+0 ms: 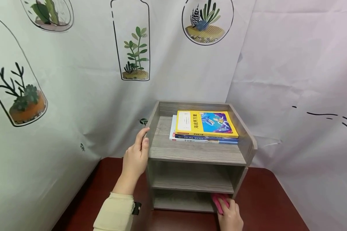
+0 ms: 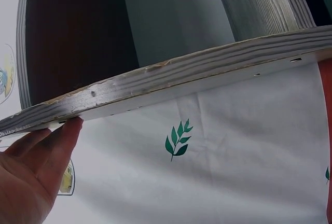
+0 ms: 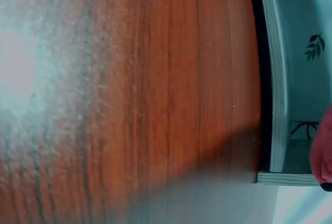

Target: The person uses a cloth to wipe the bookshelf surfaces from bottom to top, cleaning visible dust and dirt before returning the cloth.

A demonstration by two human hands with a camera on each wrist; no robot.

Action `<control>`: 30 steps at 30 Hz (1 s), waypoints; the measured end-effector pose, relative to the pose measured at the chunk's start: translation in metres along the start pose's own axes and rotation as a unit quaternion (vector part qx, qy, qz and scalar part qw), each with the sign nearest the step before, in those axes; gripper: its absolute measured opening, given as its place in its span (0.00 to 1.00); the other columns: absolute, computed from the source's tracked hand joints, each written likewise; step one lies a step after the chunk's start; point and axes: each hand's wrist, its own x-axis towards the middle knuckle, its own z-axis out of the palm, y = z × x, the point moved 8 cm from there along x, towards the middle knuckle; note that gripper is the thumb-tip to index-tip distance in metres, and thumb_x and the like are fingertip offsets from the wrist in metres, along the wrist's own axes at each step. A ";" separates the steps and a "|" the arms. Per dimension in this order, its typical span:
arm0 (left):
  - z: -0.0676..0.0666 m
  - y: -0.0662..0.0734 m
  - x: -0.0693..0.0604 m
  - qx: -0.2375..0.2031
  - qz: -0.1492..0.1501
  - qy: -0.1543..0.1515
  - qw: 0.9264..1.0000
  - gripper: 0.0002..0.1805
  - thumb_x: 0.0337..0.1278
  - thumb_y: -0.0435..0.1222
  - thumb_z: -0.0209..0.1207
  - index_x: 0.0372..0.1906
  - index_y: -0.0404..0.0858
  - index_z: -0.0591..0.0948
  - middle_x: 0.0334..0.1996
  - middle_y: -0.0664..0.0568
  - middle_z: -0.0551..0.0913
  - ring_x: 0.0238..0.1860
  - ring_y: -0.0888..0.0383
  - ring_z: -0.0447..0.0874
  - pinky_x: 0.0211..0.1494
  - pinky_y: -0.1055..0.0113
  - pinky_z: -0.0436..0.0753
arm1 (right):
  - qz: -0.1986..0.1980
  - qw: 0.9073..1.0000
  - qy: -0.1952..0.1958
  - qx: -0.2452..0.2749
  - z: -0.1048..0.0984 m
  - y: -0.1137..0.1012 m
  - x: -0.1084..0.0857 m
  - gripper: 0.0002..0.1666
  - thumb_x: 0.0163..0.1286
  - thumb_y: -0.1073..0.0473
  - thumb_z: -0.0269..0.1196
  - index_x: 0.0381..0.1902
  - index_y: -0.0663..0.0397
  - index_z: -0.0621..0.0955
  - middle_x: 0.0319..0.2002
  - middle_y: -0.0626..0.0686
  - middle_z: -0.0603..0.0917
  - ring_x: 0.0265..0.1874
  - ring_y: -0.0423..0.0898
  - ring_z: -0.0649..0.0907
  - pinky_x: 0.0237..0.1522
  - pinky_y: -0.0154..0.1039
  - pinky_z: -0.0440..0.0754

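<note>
A grey wood-grain shelf unit [image 1: 196,155] stands on the table. My left hand [image 1: 135,158] is at its upper left side; in the left wrist view, the fingertips [image 2: 72,126] touch the outer face of the side panel [image 2: 171,71], fingers extended. Low on the right, my right hand [image 1: 230,215] grips a pink cloth [image 1: 218,202] at the front right corner of the bottom shelf [image 1: 185,201]. Only part of the pink cloth [image 3: 322,154] shows at the right edge of the right wrist view, where the hand itself is out of sight.
Several stacked books, a yellow-covered book [image 1: 206,123] uppermost, lie on the unit's top. The middle shelf [image 1: 191,178] is between top and bottom. Reddish-brown table [image 1: 266,199] extends on both sides. White plant-printed fabric [image 1: 89,80] hangs close behind and beside the unit.
</note>
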 end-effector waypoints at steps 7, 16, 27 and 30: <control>-0.002 0.002 0.004 0.000 -0.001 0.004 1.000 0.20 0.69 0.42 0.44 0.64 0.49 0.65 0.14 0.47 0.70 0.15 0.51 0.69 0.17 0.62 0.63 | 0.006 1.000 -0.004 0.000 0.007 0.002 -0.005 0.22 0.29 0.65 0.69 0.32 0.50 0.85 0.34 0.53 0.77 0.30 0.54 0.76 0.10 0.52 0.69; 0.000 0.000 0.001 -0.001 -0.006 0.001 1.000 0.20 0.69 0.41 0.44 0.64 0.49 0.66 0.15 0.47 0.71 0.15 0.52 0.68 0.17 0.62 0.62 | 0.034 0.998 -0.050 -0.025 0.018 0.006 -0.015 0.22 0.29 0.66 0.71 0.30 0.51 0.85 0.33 0.53 0.75 0.28 0.53 0.75 0.09 0.49 0.68; -0.002 -0.001 0.005 -0.003 0.000 0.013 1.000 0.19 0.69 0.42 0.43 0.63 0.49 0.67 0.13 0.49 0.68 0.14 0.52 0.68 0.16 0.62 0.61 | 0.067 0.990 -0.115 -0.052 0.027 0.002 -0.014 0.20 0.32 0.65 0.74 0.30 0.52 0.85 0.33 0.53 0.75 0.25 0.54 0.75 0.12 0.51 0.71; 0.000 -0.001 0.002 -0.003 -0.007 0.009 1.000 0.20 0.69 0.42 0.43 0.63 0.49 0.66 0.14 0.48 0.68 0.14 0.52 0.68 0.16 0.62 0.62 | 0.087 0.984 -0.145 -0.058 0.027 0.004 -0.017 0.21 0.32 0.65 0.74 0.31 0.51 0.84 0.35 0.53 0.75 0.24 0.55 0.75 0.13 0.52 0.71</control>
